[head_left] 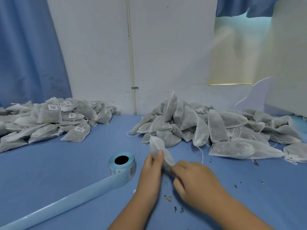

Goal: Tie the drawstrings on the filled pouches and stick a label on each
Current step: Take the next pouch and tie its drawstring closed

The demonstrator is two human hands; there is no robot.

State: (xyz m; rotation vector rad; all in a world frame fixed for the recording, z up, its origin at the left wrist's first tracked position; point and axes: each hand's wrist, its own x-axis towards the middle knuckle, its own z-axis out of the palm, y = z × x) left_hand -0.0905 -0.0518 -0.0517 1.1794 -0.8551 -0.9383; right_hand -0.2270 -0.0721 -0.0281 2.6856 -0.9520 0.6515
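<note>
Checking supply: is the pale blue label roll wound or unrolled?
Partly unrolled: a bare backing strip trails leftward from the pale blue label roll.

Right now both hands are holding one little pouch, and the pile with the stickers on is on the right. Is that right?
Not quite. The head view shows the pile with the stickers on the left; the pile on the right has no stickers showing. The left hand and the right hand do hold one little pouch.
</note>
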